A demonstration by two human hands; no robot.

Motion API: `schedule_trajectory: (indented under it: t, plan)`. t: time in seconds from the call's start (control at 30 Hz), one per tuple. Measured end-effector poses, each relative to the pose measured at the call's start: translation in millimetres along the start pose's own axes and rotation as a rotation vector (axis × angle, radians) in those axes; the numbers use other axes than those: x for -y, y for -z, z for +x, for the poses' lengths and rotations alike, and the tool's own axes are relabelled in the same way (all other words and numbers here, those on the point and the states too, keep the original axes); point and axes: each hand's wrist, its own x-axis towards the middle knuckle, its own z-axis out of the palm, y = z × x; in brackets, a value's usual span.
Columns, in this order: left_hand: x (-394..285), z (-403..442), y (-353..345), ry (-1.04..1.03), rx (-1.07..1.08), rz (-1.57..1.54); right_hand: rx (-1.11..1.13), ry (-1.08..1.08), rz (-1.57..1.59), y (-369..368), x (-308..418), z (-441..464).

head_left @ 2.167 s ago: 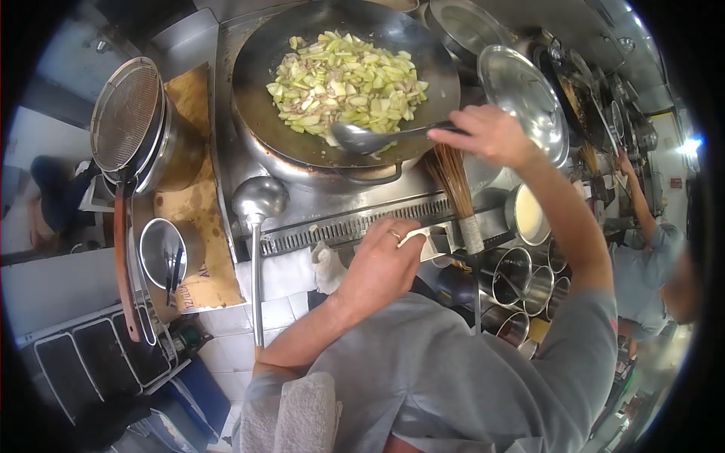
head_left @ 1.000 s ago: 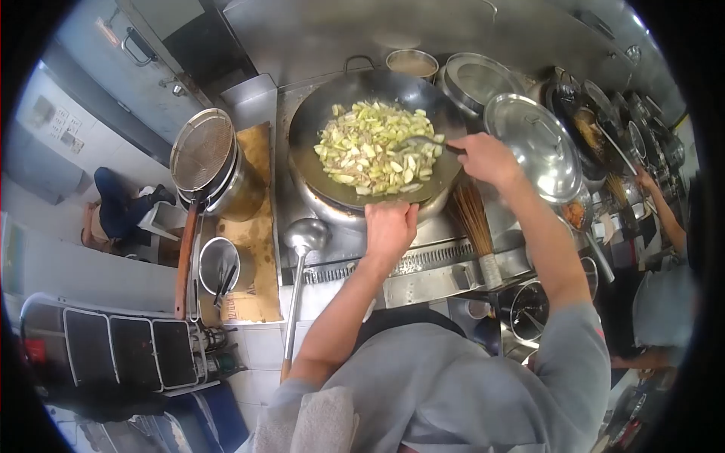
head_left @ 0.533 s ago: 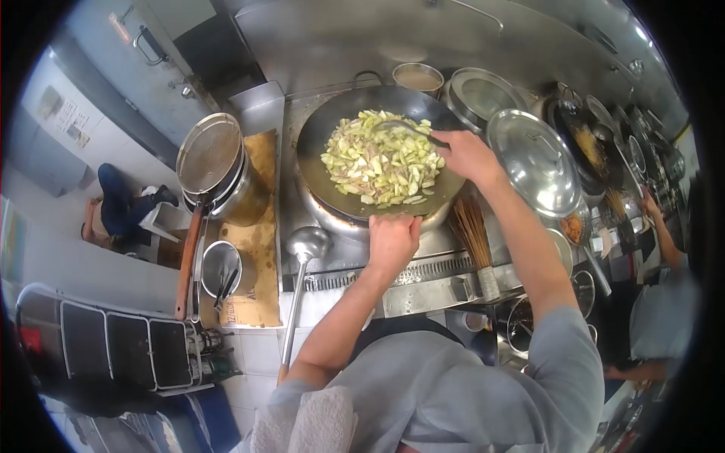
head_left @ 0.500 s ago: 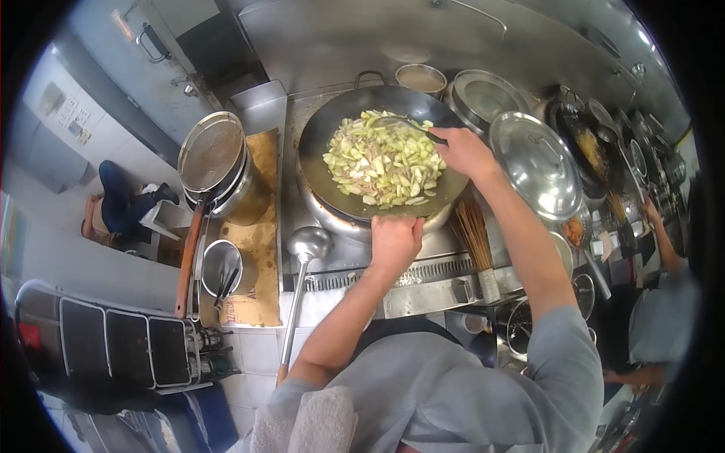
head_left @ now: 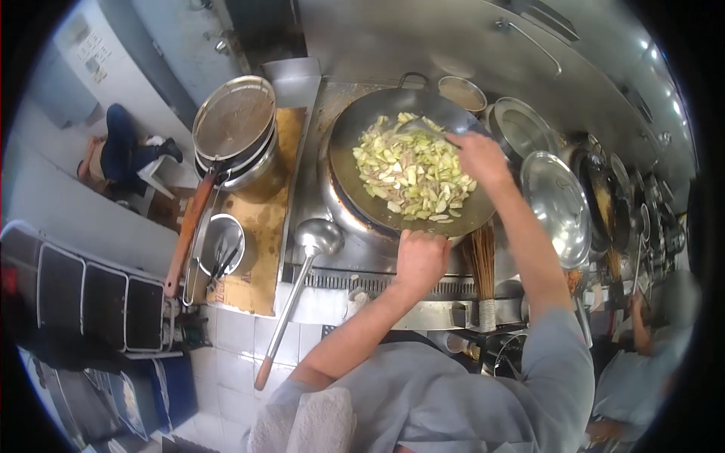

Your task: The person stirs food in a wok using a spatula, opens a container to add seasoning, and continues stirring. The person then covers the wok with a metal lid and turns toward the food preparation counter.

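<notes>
A large dark wok [head_left: 349, 143] sits on the range, tilted slightly in my view. Chopped pale-green vegetable pieces mixed with strips that look like meat [head_left: 411, 170] fill its middle. My left hand [head_left: 423, 260] is closed at the wok's near rim, around what looks like its handle, which the fingers hide. Over the right side of the wok, my right hand [head_left: 482, 160] grips the dark handle of a spatula [head_left: 423, 127]. The spatula's metal head rests among the food at the far side. A steel ladle [head_left: 319, 237] lies left of my left hand.
On the left counter stand stacked pots under a strainer [head_left: 234, 117] and a small pot [head_left: 223, 245] holding utensils. A bamboo brush [head_left: 481, 260] and a metal lid [head_left: 556, 208] are to the right. Another person [head_left: 649, 377] works at far right; someone's legs [head_left: 124, 155] show at left.
My view has turned, so the wok and counter sit differently in it. The spatula head stays at the food's far side. Both hands keep their holds.
</notes>
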Motion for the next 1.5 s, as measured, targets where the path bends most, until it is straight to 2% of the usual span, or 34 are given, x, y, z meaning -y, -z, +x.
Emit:
schedule_trajectory:
  t: [0.03, 0.13, 0.27, 0.37, 0.57, 0.67, 0.7, 0.83, 0.97, 1.1, 1.2, 1.23, 1.37, 1.5]
  plan:
    - [0.8, -0.9, 0.0, -0.003, -0.01, 0.002, -0.088, 0.04, -0.039, 10.4, 2.1, -6.2]
    - [-0.6, -0.5, 0.6, -0.01, -0.027, 0.01, -0.169, 0.084, 0.008, 9.6, 16.5, -4.1]
    - [-1.5, 0.2, 1.0, 0.003, 0.002, 0.006, -0.23, 0.039, 0.044, -41.5, 31.2, 27.6]
    - [0.4, -0.6, 2.2, 0.005, 0.017, -0.003, -0.123, -0.004, 0.106, -64.8, 20.3, 32.9]
    - [3.6, -2.8, 0.4, -0.001, -0.015, -0.027, -0.121, 0.045, -0.047, -7.4, 24.7, -27.5]
    - [2.3, -1.5, -0.4, -0.019, -0.026, -0.037, -0.109, 0.292, -0.119, -11.2, 11.4, -55.7]
    - [2.5, -1.6, 1.2, -0.022, -0.023, -0.045, -0.198, 0.381, -0.129, -18.0, -2.5, -61.1]
    - [3.3, -1.4, 2.2, -0.037, -0.025, -0.029, -0.201, 0.265, -0.189, 19.0, -18.7, -76.9]
    - [1.9, 0.1, 4.3, -0.044, -0.003, -0.012, -0.142, 0.135, 0.026, 54.4, -4.3, -105.8]
    - [3.9, 1.0, 5.4, -0.056, 0.021, 0.005, 0.067, 0.015, 0.186, 40.3, 11.0, -137.8]
    - [2.1, -1.6, 4.1, -0.068, 0.026, -0.008, -0.049, -0.05, 0.251, 7.0, -8.7, -123.7]
    - [3.5, 0.0, 4.5, -0.077, 0.017, -0.006, -0.012, -0.131, 0.256, 13.7, -11.0, -123.2]
    - [2.8, 1.5, 3.9, -0.081, 0.007, 0.001, -0.074, -0.161, 0.446, 36.6, -4.9, -110.9]
    - [1.6, 0.7, 3.9, -0.087, 0.001, -0.012, -0.078, -0.134, 0.501, -5.3, -9.5, -82.4]
